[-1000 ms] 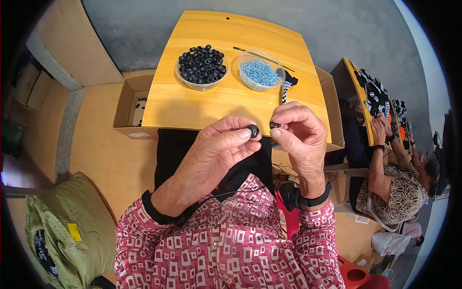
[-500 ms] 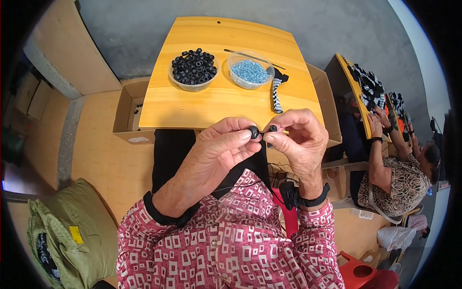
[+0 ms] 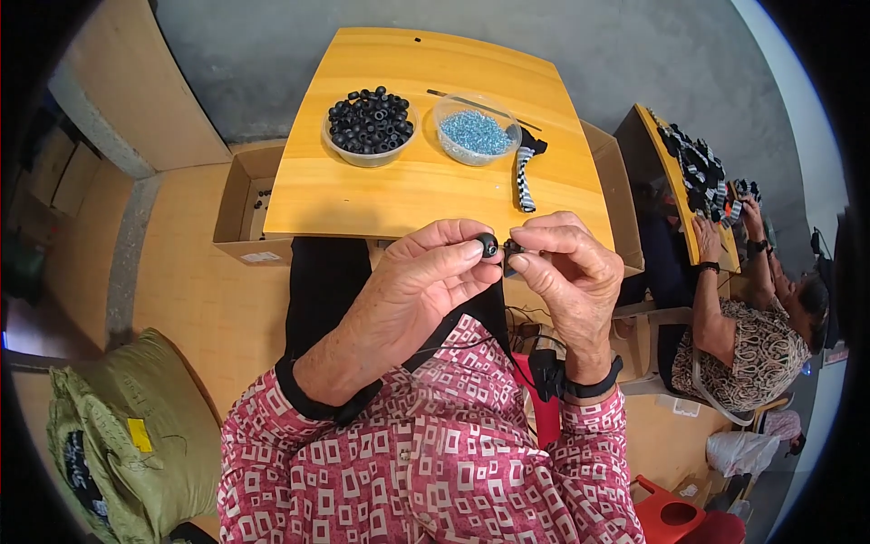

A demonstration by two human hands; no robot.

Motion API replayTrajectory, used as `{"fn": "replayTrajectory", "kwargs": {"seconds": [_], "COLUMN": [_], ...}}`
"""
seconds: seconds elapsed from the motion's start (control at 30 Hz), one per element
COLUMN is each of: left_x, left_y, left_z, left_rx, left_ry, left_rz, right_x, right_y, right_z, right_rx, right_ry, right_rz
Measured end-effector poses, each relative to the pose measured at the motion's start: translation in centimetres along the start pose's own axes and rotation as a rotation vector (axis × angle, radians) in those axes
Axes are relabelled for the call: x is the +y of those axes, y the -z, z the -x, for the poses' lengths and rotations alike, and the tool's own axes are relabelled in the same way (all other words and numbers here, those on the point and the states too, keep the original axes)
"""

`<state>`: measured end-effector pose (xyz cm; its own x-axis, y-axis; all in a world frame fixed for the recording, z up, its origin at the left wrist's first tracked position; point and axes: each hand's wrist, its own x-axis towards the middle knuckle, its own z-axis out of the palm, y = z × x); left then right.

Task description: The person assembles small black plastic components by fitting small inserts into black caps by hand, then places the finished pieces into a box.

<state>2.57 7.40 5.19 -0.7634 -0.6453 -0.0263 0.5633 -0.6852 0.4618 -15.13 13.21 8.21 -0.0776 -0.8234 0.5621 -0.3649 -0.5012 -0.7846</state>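
Note:
Above my lap, just off the table's near edge, my left hand (image 3: 394, 286) pinches a round black bead (image 3: 488, 245) between thumb and fingertips, its hole showing. Close beside it, the thumb and fingers of my right hand (image 3: 578, 281) are closed on a small dark piece (image 3: 512, 248), mostly covered, so its kind is unclear. The two pieces nearly meet. Beyond my hands, a clear bowl (image 3: 369, 161) holds many black beads (image 3: 370, 122). To its right, another clear bowl (image 3: 438, 113) contains tiny blue beads (image 3: 478, 131). A black-and-white striped fabric piece (image 3: 524, 181) lies beside that one.
A thin dark stick (image 3: 436, 92) lies partly behind the blue-bead bowl on the yellow table (image 3: 317, 195). Cardboard boxes (image 3: 237, 204) flank the table. A green sack (image 3: 168, 426) stands at lower left, a red stool (image 3: 666, 515) at lower right. Another person (image 3: 739, 354) works at right.
My left hand and its bead have shifted slightly right. My right fingers have turned and now cover more of the dark piece. The co-worker's hands have moved.

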Motion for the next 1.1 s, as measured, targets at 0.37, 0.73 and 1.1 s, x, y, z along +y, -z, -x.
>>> {"fn": "replayTrajectory", "kwargs": {"seconds": [0.37,0.73,1.1], "left_x": [-0.6,-0.7,-1.5], "left_y": [0.2,0.4,0.1], "left_z": [-0.2,-0.1,0.0], "left_rx": [0.059,0.055,0.080], "left_ry": [-0.035,-0.029,-0.004], "left_rz": [0.044,-0.026,-0.068], "right_x": [-0.4,-1.1,-1.4], "right_y": [-0.9,-0.9,-0.8], "right_z": [0.4,1.1,0.5], "right_rx": [0.018,0.066,-0.069], "right_ry": [0.070,-0.048,0.130], "right_rz": [0.253,0.209,0.425]}}
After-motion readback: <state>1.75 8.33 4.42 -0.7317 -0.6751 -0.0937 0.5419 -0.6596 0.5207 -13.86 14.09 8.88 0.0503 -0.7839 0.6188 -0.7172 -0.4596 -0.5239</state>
